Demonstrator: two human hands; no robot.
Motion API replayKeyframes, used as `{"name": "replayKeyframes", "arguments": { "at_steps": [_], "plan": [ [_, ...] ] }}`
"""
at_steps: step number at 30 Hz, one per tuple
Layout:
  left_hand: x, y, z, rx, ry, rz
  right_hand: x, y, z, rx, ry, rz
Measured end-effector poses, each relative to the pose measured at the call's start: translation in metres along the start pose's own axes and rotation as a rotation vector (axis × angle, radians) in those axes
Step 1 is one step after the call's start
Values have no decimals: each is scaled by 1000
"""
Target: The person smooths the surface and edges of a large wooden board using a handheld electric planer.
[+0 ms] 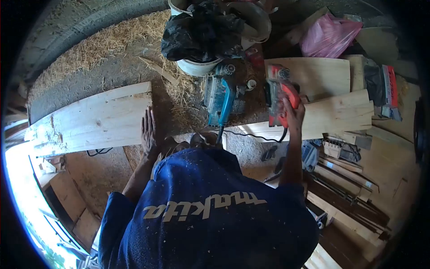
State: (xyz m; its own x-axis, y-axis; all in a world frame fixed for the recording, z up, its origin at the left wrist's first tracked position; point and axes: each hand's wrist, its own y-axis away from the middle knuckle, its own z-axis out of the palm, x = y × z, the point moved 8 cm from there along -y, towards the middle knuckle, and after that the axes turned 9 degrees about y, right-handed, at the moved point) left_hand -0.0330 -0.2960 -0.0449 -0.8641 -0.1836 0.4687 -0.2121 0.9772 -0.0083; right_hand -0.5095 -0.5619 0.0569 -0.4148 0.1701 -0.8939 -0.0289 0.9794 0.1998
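My right hand (pixel 293 115) is closed around the handle of a red power tool (pixel 278 92), which sits on pale wooden boards (pixel 333 114) at the right. Its black cord (pixel 260 136) trails back toward me. My left hand (pixel 148 132) lies flat with fingers spread, at the near end of a long pale plank (pixel 94 119) that runs off to the left. It holds nothing. A blue power tool (pixel 221 98) rests on the ground between my two hands. My blue shirt (pixel 210 210) fills the lower middle of the view.
A white bucket (pixel 197 67) draped with a black bag (pixel 201 33) stands behind the blue tool. A pink bag (pixel 329 33) lies at the back right. Wood shavings (pixel 103 45) cover the ground at the back left. Stacked boards and slats (pixel 349 179) crowd the right side.
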Motion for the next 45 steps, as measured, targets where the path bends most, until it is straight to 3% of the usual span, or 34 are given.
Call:
{"name": "replayKeyframes", "arguments": {
  "at_steps": [7, 17, 19, 21, 22, 24, 26, 28, 30, 32, 34, 36, 37, 38, 39, 40, 41, 42, 44, 45],
  "plan": [
    [-1, 23, 0, 90, -99, -163, 39, -36, 34, -14, 56, -54],
    [-6, 53, 9, 85, -116, -227, 36, -36, 33, -130, 44, 35],
    [-3, 56, 6, 31, -141, -230, 69, -53, 9, 103, 350, -331],
    [0, 62, -6, 80, -84, -308, -10, -8, 5, 430, 401, -709],
    [-1, 64, -13, 144, -37, -345, -43, 15, 13, 447, 247, -633],
    [-6, 79, -19, 208, -59, -409, -101, 58, 55, 411, 517, -825],
    [-19, 97, -24, 255, -55, -450, -67, 54, 116, 12, 236, -469],
    [-44, 126, -32, 312, -98, -595, -50, 61, 174, -287, 342, -254],
    [-76, 149, -41, 384, -219, -727, -33, 59, 195, -250, 289, -142],
    [-114, 189, -45, 458, -235, -1020, -29, 59, 208, -228, 315, -29],
    [-104, 189, -74, 614, -138, -940, -28, 58, 209, -222, 326, -4],
    [-80, 168, -106, 800, 121, -647, -25, 56, 206, -208, 177, -53],
    [-78, 161, -99, 808, 206, -666, -24, 63, 205, -253, 36, 24],
    [-53, 141, -118, 693, 538, -732, -27, 74, 200, -293, -99, 106],
    [-38, 124, -112, 661, 583, -572, -36, 87, 195, -307, -59, 82],
    [-4, 101, -133, 464, 762, -659, -45, 103, 190, -315, -17, 59],
    [25, 79, -149, 448, 759, -371, -59, 118, 189, -349, 35, 72],
    [45, 55, -138, 366, 852, -150, -69, 132, 189, -381, 90, 87],
    [108, 25, -150, 238, 757, 237, -75, 142, 193, -432, 98, 40],
    [130, 14, -145, 29, 717, 244, -79, 150, 201, -535, 94, 23]
  ]
}}
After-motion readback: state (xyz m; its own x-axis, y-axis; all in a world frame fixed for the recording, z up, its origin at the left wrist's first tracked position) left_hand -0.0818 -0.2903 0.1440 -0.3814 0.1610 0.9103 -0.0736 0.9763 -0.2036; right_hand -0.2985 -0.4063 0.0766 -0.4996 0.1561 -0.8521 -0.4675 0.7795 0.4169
